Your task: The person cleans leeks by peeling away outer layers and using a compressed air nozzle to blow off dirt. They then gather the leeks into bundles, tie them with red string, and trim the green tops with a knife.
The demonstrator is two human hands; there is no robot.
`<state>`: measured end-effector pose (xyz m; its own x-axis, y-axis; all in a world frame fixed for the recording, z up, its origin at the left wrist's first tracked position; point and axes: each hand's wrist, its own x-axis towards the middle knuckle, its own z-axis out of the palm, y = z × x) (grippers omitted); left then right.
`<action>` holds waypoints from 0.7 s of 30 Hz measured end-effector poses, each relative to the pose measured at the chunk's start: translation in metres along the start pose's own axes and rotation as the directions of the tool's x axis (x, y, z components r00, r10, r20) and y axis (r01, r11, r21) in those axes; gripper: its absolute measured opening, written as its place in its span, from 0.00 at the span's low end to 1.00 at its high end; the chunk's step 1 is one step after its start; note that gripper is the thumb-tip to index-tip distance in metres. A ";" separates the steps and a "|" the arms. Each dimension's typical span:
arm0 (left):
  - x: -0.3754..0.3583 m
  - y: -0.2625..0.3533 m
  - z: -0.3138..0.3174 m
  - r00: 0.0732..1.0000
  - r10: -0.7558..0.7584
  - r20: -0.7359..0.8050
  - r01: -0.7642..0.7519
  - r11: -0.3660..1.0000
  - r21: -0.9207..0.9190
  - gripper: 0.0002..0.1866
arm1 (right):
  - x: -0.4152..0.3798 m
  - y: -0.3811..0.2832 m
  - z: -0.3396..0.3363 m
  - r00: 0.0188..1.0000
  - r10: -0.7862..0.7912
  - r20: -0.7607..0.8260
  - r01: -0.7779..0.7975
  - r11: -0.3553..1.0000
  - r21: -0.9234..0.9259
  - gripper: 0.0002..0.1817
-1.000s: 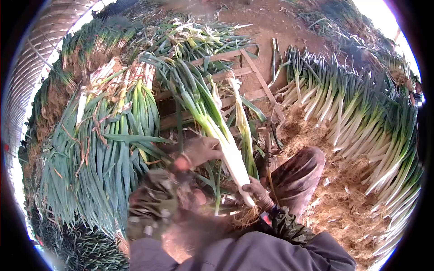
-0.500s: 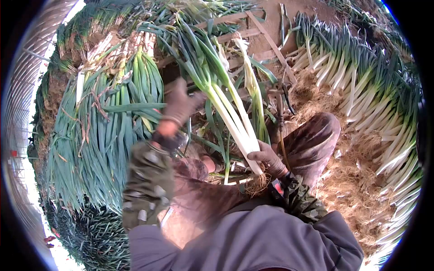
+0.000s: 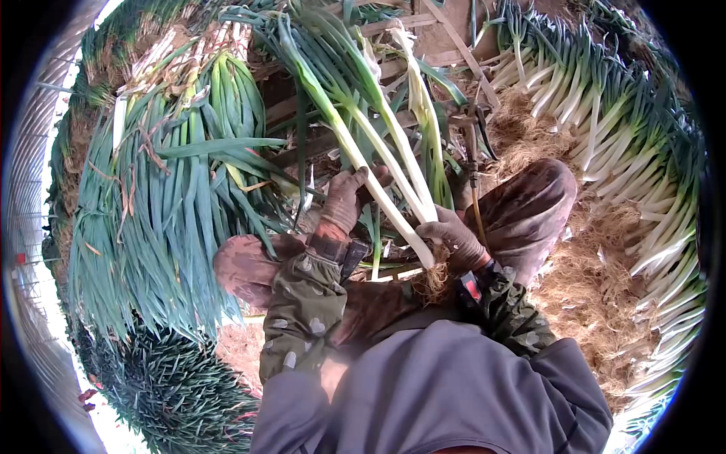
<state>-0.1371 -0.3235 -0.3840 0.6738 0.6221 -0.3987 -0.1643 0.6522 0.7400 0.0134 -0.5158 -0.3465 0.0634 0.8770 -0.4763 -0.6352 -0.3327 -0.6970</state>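
Several long green onions [image 3: 386, 163] slant across the middle, white stems and brown roots toward my lap, green leaves toward the top. My right hand [image 3: 454, 234], in a brownish glove, is wrapped round their white ends just above the roots [image 3: 431, 283]. Around the leftmost stem, farther up, my gloved left hand [image 3: 350, 198] is closed, with its fingertips partly behind the stem. A yellowed onion stalk [image 3: 425, 113] lies just beyond the held ones.
A large bundle of green onions [image 3: 181, 197] lies at the left, with a dark pile of leaves [image 3: 166, 386] below it. A long row of white-stemmed onions [image 3: 612, 159] curves down the right. Loose roots [image 3: 597, 280] cover the ground beside my knee [image 3: 529, 212]. Wooden slats [image 3: 461, 45] stand beyond.
My left hand has come from the left, where it was open and blurred, and closed on a stem. The held onions have spread apart somewhat, and their roots have risen slightly.
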 end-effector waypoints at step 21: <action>0.022 0.010 0.041 0.954 0.293 -0.066 0.064 0.016 0.998 0.23 | 0.016 0.052 0.003 0.975 -0.223 -0.004 0.184 0.815 -0.549 0.49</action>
<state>-0.0948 -0.3212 -0.3629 0.5468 0.8132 -0.1993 0.7597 -0.3819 0.5263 -0.0209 -0.5181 -0.3885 0.2063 0.9278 -0.3109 -0.0840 -0.2998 -0.9503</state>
